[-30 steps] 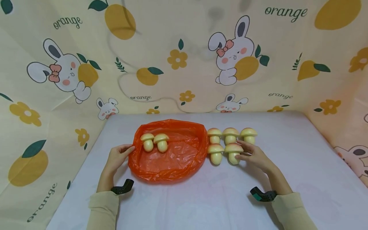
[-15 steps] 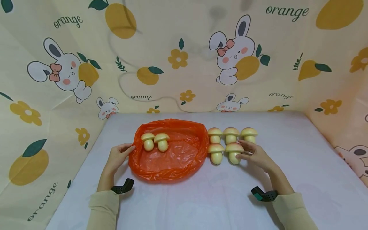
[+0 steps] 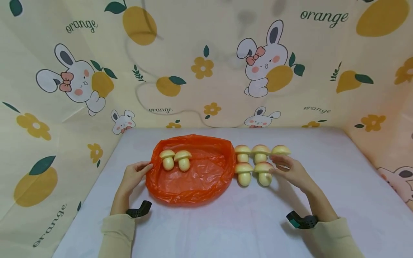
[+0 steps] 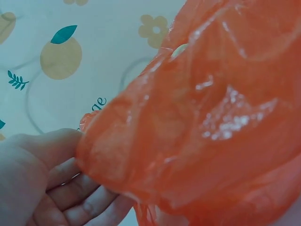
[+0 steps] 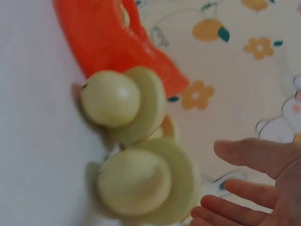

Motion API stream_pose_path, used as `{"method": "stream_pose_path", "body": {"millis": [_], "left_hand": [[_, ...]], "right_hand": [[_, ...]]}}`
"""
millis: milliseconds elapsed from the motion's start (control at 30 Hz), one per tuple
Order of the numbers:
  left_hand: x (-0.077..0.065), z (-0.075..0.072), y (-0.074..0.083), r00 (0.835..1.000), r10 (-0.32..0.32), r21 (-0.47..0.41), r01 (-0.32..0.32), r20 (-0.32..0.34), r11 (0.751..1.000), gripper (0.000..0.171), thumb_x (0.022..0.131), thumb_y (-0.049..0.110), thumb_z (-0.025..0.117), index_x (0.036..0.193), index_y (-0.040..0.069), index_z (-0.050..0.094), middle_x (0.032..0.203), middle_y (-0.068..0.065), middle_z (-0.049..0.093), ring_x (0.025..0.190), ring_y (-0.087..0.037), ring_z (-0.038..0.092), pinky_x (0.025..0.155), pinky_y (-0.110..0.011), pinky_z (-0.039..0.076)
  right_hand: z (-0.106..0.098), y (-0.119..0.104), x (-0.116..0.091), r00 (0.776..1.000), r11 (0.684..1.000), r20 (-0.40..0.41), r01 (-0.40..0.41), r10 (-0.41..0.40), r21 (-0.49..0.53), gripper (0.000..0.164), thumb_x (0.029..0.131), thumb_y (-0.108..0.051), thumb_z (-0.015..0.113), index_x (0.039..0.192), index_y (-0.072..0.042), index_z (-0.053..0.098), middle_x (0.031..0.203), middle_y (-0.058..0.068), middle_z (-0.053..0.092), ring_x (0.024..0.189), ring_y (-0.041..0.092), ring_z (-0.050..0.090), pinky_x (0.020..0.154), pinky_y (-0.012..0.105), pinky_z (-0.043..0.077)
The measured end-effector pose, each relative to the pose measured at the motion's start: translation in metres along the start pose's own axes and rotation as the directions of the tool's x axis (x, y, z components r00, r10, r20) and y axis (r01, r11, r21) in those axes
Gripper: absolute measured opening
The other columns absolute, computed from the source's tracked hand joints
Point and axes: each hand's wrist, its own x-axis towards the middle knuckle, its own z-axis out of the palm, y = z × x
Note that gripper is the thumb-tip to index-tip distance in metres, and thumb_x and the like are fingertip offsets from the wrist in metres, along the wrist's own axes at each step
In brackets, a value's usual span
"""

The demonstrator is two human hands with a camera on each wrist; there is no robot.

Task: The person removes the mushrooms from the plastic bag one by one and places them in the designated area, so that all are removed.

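Observation:
An orange-red plastic bag lies spread open on the table with two toy mushrooms inside. My left hand pinches the bag's left rim; in the left wrist view the thumb lies on the film and the fingers go behind it. Right of the bag stand several pale yellow mushrooms in two rows. My right hand hovers beside the front-right mushroom, fingers parted and holding nothing. It partly hides the back-right mushroom. In the right wrist view a gap shows between the thumb and the nearest mushroom.
The front-left mushroom stands against the bag's right edge, as does the back-left one. A white cloth covers the table. Behind it hangs a printed curtain with rabbits and oranges.
My right hand has drawn back and a little right from the front-right mushroom, its fingers coming off the stem. The left hand and the bag stay put. The head view has shifted slightly.

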Motion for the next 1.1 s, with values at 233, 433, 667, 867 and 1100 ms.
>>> {"method": "stream_pose_path", "body": {"millis": [233, 433, 667, 867, 1100], "left_hand": [[0.0, 0.001, -0.001, 1.0, 0.001, 0.006, -0.001, -0.001, 1.0, 0.048, 0.096, 0.035, 0.057, 0.126, -0.002, 0.06, 0.125, -0.024, 0.064, 0.093, -0.007, 0.061, 0.078, -0.011, 0.052], [0.0, 0.001, -0.002, 1.0, -0.009, -0.005, 0.009, -0.004, 1.0, 0.048, 0.096, 0.035, 0.058, 0.125, -0.003, 0.06, 0.125, -0.024, 0.064, 0.091, -0.005, 0.062, 0.078, -0.012, 0.053], [0.001, 0.001, -0.002, 1.0, 0.001, -0.015, -0.001, -0.001, 1.0, 0.048, 0.096, 0.035, 0.058, 0.125, -0.003, 0.06, 0.124, -0.024, 0.064, 0.089, -0.003, 0.061, 0.078, -0.012, 0.054], [0.001, 0.001, -0.002, 1.0, 0.005, -0.017, -0.005, 0.0, 1.0, 0.048, 0.096, 0.035, 0.058, 0.126, -0.003, 0.06, 0.123, -0.023, 0.065, 0.086, 0.001, 0.06, 0.077, -0.011, 0.053], [0.001, 0.0, -0.002, 1.0, 0.006, -0.014, -0.006, 0.001, 1.0, 0.047, 0.096, 0.034, 0.058, 0.125, -0.003, 0.06, 0.122, -0.023, 0.065, 0.086, 0.0, 0.06, 0.077, -0.011, 0.052]], "right_hand": [[0.0, -0.027, 0.006, 0.995, 0.998, -0.083, 0.061, -0.058, 0.032, 0.052, 0.089, -0.013, 0.068, 0.132, 0.009, 0.05, 0.129, 0.032, 0.057, 0.096, -0.025, 0.048, 0.084, 0.001, 0.045], [0.008, -0.042, 0.012, 0.993, 0.993, -0.062, 0.105, -0.101, 0.057, 0.048, 0.09, -0.01, 0.066, 0.131, 0.009, 0.051, 0.127, 0.032, 0.059, 0.097, -0.021, 0.051, 0.086, 0.002, 0.045], [0.021, -0.052, 0.015, 0.994, 0.988, 0.007, 0.104, -0.105, 0.111, 0.043, 0.092, -0.009, 0.062, 0.131, 0.006, 0.051, 0.127, 0.03, 0.059, 0.107, 0.002, 0.063, 0.085, 0.007, 0.048], [0.033, -0.06, 0.018, 0.991, 0.981, 0.025, 0.129, -0.134, 0.142, 0.04, 0.091, -0.009, 0.063, 0.125, 0.01, 0.053, 0.125, 0.033, 0.058, 0.112, 0.023, 0.064, 0.084, 0.01, 0.05], [0.045, -0.074, 0.022, 0.984, 0.977, 0.095, 0.131, -0.149, 0.169, 0.038, 0.092, -0.009, 0.062, 0.125, 0.008, 0.056, 0.127, 0.029, 0.06, 0.115, 0.034, 0.063, 0.089, 0.019, 0.054]]}}
